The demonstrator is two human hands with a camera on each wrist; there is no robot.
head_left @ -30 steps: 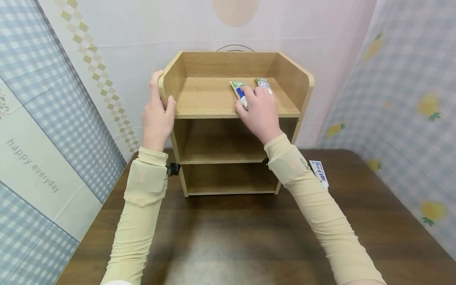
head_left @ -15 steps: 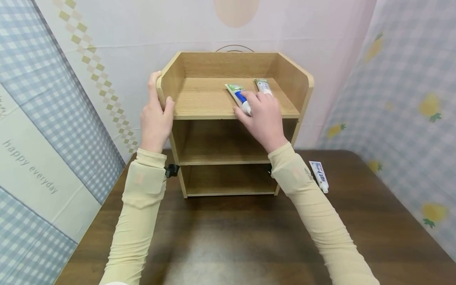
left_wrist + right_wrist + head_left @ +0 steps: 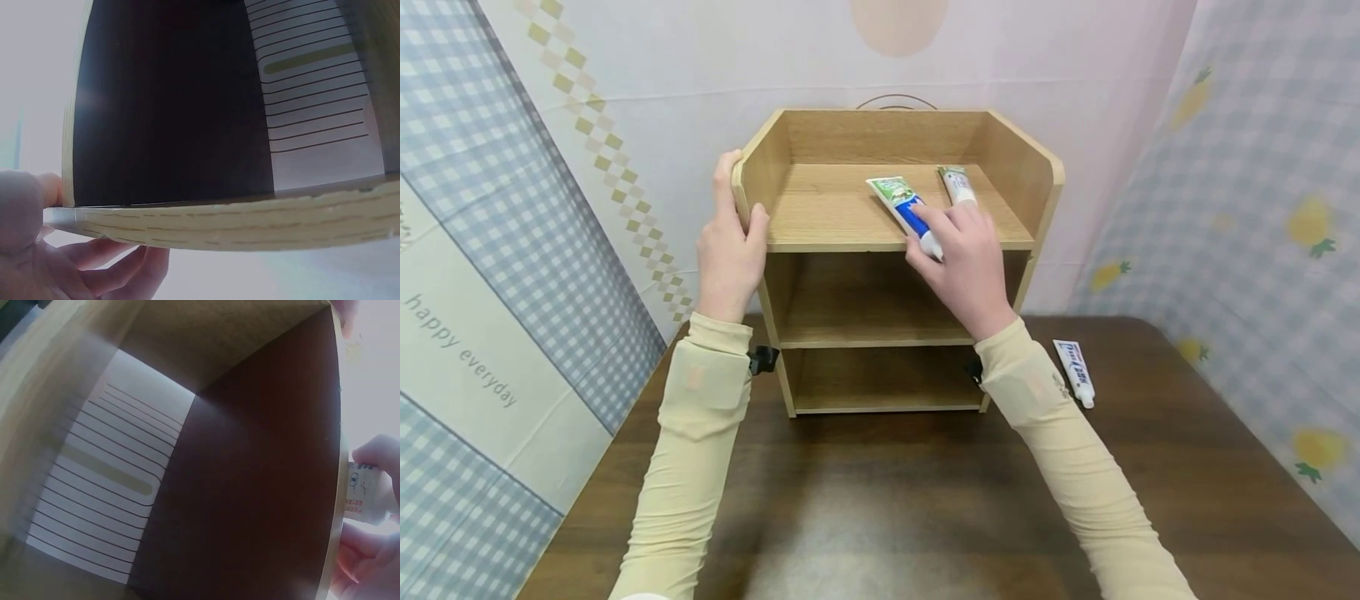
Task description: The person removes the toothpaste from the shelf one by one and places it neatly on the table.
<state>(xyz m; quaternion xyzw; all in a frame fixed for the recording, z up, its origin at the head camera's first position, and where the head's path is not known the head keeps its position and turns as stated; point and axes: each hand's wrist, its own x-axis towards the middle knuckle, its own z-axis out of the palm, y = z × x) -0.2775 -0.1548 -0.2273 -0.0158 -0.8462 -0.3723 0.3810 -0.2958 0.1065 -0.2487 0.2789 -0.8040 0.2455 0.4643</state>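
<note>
A wooden shelf unit [image 3: 820, 247] stands on the table. My left hand [image 3: 730, 250] grips the front of its left side panel, fingers outside and thumb at the inner edge; the left wrist view shows that hand [image 3: 94, 262] round the board. My right hand [image 3: 962, 258] pinches a green, blue and white toothpaste tube [image 3: 895, 198] near its cap end, at the top shelf's front edge. The tube slants, its flat end toward the back left. Behind my right hand a second toothpaste tube [image 3: 956, 183] lies on the top shelf, its lower end partly hidden by the fingers.
On the dark wooden table [image 3: 865, 500], right of the shelf unit, lies a white and blue toothpaste tube [image 3: 1074, 371]. Two lower compartments open to the front below the top shelf. A printed curtain [image 3: 1247, 208] hangs at the right, and a checked one [image 3: 497, 208] at the left.
My right hand has drawn the pinched tube toward the front and right, so more of the tube shows. My left hand has stayed on the side panel.
</note>
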